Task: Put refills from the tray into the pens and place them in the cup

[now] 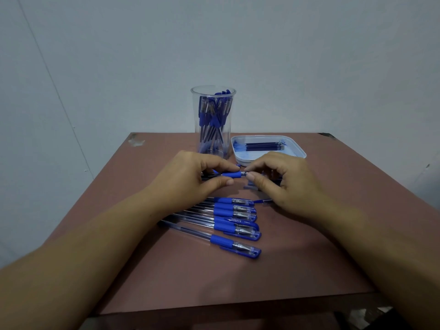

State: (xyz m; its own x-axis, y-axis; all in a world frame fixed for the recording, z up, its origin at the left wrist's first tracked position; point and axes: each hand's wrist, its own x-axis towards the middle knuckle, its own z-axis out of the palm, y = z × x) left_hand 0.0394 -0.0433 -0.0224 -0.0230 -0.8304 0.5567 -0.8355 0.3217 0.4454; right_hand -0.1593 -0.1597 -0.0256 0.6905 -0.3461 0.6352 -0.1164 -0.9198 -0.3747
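Brown tabletop [166,270] fills the middle of the view, and its front left part is bare, with lots of room. Its far left corner has a chipped spot [136,140].

The left hand [188,177] is over the middle of the table. Its thumb and fingers pinch a pen [230,175] by the blue grip, and the pen lies level, pointing right. Most of the pen's clear body is hidden behind this hand.

Behind the hand, near the far edge, stands a tall clear cup [213,120] full of blue pens. Its bottom is partly hidden by the fingers.

Closer to the front edge, a row of pens [228,220] lies on the table with blue caps pointing right. Their left ends are covered by the left arm.

The right hand [283,182] pinches the silver tip end of the held pen with thumb and finger. More blue parts lie under this hand, too hidden to make out.

A white tray [300,151] sits just right of the cup by the far edge, with dark blue refills [264,146] inside. The hand hides its near edge. The table's right side is bare.
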